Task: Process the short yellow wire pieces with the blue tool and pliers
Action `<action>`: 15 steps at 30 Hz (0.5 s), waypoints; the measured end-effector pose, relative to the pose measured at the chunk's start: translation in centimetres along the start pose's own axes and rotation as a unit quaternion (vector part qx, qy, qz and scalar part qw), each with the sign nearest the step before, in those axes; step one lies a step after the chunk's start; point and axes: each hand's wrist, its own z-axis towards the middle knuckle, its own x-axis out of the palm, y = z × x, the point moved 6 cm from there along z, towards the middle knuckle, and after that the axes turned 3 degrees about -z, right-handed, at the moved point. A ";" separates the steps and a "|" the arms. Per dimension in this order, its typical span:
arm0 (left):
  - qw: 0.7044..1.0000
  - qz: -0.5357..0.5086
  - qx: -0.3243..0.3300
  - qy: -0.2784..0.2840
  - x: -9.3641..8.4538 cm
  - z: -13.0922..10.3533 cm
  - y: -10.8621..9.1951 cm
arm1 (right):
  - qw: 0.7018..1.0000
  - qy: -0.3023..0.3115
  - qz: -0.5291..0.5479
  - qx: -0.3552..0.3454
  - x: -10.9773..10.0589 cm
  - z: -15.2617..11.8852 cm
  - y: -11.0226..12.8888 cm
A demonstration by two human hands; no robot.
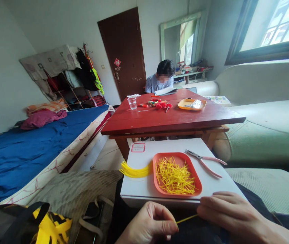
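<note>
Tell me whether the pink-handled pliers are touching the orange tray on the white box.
Apart. The head view shows a strip of bare white box between the pliers and the orange tray rim.

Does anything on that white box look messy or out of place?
Mostly tidy. The yellow strips lie in a loose heap inside the orange tray, none spilled. One bundle sits outside the tray and sticks out past the white box on its left edge. The pliers lie open beside the tray.
</note>
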 end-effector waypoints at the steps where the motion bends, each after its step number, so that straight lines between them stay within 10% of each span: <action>1: 1.000 0.008 0.003 0.000 -0.1 0.0 0.0 | 1.000 -0.001 0.007 -0.003 -0.1 0.0 0.0; 6: 0.999 -0.016 0.032 -0.003 0.0 -0.3 -0.6 | 0.999 -0.003 0.035 0.026 -0.1 0.9 0.0; 10: 0.978 0.016 0.173 -0.114 0.2 -1.0 -2.4 | 0.966 -0.006 0.150 0.211 1.8 1.6 -1.1; 15: 0.827 0.292 0.431 -0.213 2.4 -3.6 -5.6 | 0.832 -0.003 0.410 0.373 4.8 2.1 -1.4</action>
